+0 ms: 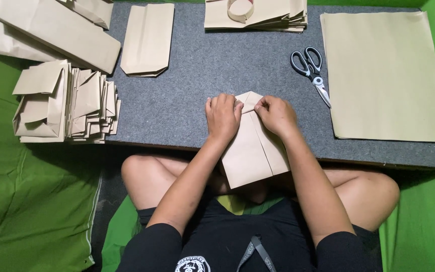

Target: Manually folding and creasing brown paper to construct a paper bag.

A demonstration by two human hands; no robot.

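Note:
A long folded brown paper piece (252, 151) lies across the near edge of the grey felt board (197, 85) and hangs over my lap. Its far end is folded into a point. My left hand (222, 117) presses on the left side of that end, fingers curled down. On the right side my right hand (276, 115) pinches the fold with its fingertips. Both hands touch the paper close together.
Scissors (310, 70) with black handles lie to the right of my hands. A stack of flat brown sheets (386, 75) sits at the right. Finished folded bags (66, 103) are piled at the left, one bag (148, 38) lies flat, more paper with a tape roll (240, 9) at the far edge.

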